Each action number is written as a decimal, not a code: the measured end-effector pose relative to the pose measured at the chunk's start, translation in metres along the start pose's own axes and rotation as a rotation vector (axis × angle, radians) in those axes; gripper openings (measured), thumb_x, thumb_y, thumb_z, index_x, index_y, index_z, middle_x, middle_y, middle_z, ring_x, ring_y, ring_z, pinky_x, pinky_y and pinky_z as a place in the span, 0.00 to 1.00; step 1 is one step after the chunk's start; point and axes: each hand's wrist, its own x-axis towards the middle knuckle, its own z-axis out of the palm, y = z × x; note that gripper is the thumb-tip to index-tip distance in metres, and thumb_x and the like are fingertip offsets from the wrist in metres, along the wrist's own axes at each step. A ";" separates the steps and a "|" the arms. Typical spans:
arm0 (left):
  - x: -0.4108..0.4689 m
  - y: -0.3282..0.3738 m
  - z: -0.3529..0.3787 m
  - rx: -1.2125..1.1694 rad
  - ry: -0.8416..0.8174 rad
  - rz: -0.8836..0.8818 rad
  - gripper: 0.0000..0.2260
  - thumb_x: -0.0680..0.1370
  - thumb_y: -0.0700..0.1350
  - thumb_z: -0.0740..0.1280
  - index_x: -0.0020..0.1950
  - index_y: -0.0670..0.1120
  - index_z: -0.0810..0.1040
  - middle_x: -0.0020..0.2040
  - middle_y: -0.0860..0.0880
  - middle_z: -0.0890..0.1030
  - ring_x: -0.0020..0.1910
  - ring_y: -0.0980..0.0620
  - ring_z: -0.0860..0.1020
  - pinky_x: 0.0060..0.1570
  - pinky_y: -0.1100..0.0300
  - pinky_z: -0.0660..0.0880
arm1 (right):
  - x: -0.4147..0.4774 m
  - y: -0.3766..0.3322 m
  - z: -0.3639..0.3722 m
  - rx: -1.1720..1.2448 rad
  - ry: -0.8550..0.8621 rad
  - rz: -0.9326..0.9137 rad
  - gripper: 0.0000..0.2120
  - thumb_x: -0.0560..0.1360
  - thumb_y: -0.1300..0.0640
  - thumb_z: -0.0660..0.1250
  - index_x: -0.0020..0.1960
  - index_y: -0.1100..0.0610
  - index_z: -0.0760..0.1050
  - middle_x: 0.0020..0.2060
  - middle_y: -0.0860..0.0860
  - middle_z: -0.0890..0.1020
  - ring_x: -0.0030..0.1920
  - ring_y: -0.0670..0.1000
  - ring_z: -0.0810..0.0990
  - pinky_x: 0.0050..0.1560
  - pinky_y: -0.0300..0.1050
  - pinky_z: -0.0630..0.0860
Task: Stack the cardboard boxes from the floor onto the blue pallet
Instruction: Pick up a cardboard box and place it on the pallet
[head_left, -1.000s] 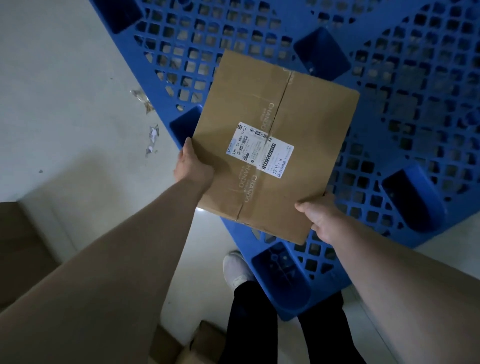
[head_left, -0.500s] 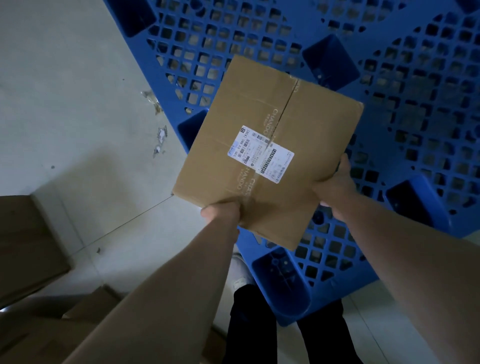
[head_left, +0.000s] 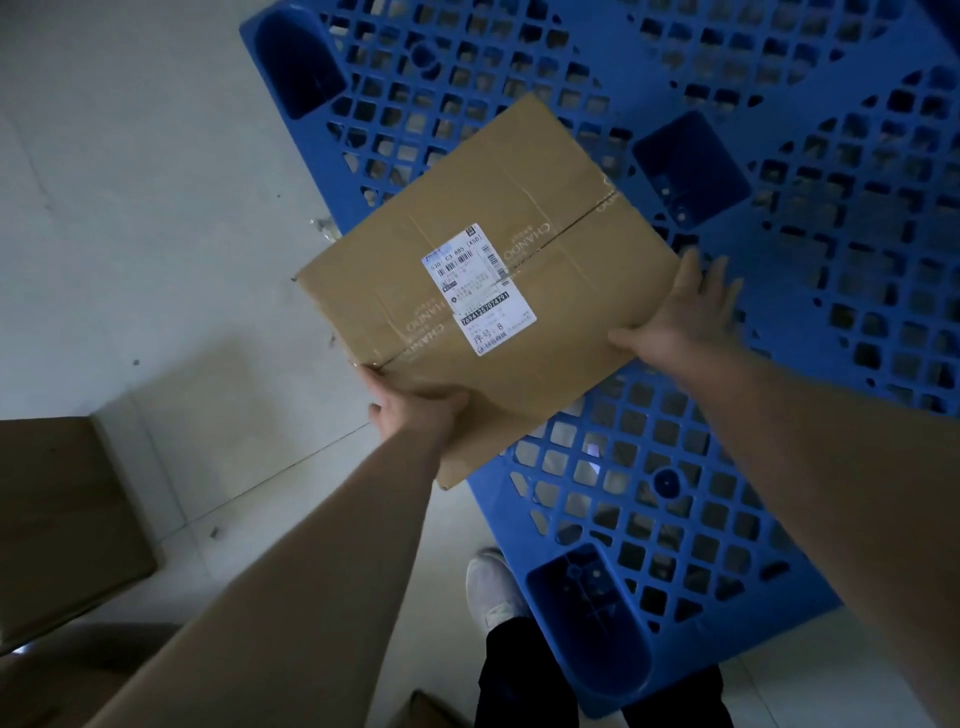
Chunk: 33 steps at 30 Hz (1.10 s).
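The cardboard box (head_left: 493, 291) has turned; fingers of the left hand (head_left: 410, 415) hidden beneath.

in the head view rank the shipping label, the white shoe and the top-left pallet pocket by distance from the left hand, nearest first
From the left hand:
1. shipping label, just above it on the held box.
2. white shoe, below it, lower in frame.
3. pallet pocket, far up at the top-left corner.

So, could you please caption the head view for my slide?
Left hand grips, right hand steadies a labelled cardboard box over the blue pallet.
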 end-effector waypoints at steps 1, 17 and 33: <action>0.001 -0.001 0.002 0.003 -0.008 -0.003 0.53 0.64 0.48 0.76 0.76 0.64 0.41 0.68 0.46 0.65 0.59 0.40 0.75 0.61 0.42 0.74 | 0.002 -0.006 -0.005 -0.016 -0.023 -0.007 0.55 0.69 0.48 0.76 0.79 0.51 0.37 0.78 0.53 0.40 0.77 0.59 0.39 0.75 0.62 0.47; 0.023 0.048 0.010 0.065 0.031 0.132 0.49 0.72 0.40 0.74 0.79 0.56 0.41 0.74 0.47 0.59 0.68 0.47 0.67 0.64 0.54 0.68 | 0.022 -0.003 -0.019 0.003 -0.072 -0.197 0.42 0.76 0.58 0.70 0.79 0.52 0.46 0.78 0.52 0.38 0.77 0.59 0.35 0.76 0.55 0.51; -0.087 0.001 -0.023 0.052 -0.006 0.089 0.25 0.77 0.45 0.67 0.74 0.45 0.66 0.62 0.44 0.76 0.48 0.47 0.74 0.43 0.58 0.71 | -0.094 0.019 -0.029 -0.037 -0.092 -0.411 0.12 0.79 0.60 0.63 0.61 0.55 0.77 0.57 0.51 0.81 0.57 0.51 0.79 0.56 0.47 0.77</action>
